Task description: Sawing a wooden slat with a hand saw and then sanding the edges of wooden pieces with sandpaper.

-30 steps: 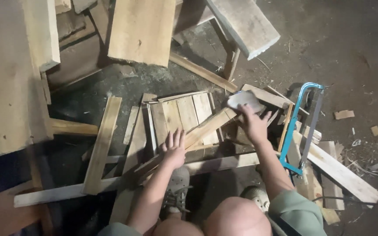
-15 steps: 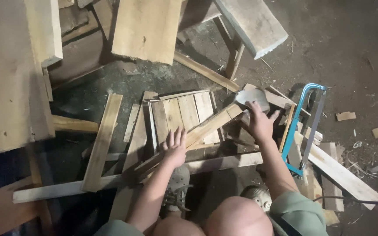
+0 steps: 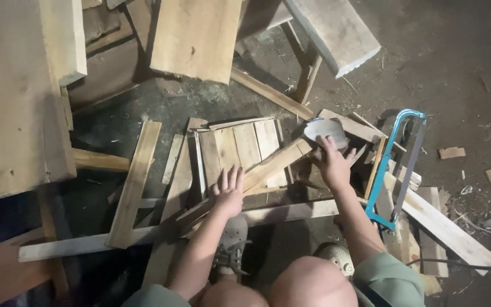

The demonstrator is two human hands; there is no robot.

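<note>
Barely started: panel pinned, tool just in hand

Down on the dirt floor, a person crouches over a heap of offcuts. The left hand (image 3: 229, 190) lies flat and open, fingers spread, pressing on a diagonal strip (image 3: 257, 173) that runs across a small slatted panel (image 3: 242, 149) of pale boards. The right hand (image 3: 332, 165) is curled around a small grey-white rounded object (image 3: 325, 129), held at the upper end of that same strip; what the object is cannot be told from this view, though it sits like a block or a pad in the fingers.

As far as the work can be judged, it looks to be at an early point. The strip rests loosely across the panel, with no fastening visible, and the wood shows no fresh cut line or clean worked patch that can be made out. A blue-framed hacksaw (image 3: 396, 165) lies untouched on scrap just right of the right forearm, near it but not in contact. A long batten (image 3: 160, 233) runs beneath the left wrist, and the person's shoe (image 3: 231, 239) is planted beside it. Wide planks (image 3: 21, 96) lean at the left. Everything that would count as finished work appears yet to be done.
</note>
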